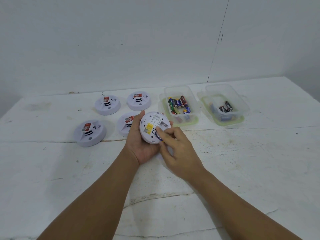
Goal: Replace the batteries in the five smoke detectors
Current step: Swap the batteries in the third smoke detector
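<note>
While left fingers (170,122) cup detector (152,129), right fingers (161,134) pinching battery (158,135); four detectors (107,104) behind.

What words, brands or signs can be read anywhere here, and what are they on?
"PKCELL", faintly, on a dark battery in the left clear box.
Sound-wave sign on the four smoke detectors on the table, e.g. the nearest.
Red stickers on those detectors: too blurred to read.
Small print and yellow label on the back of the held detector: too small.
Black batteries in the right box: lettering blurred.
Battery under the right hand: unreadable.
</note>
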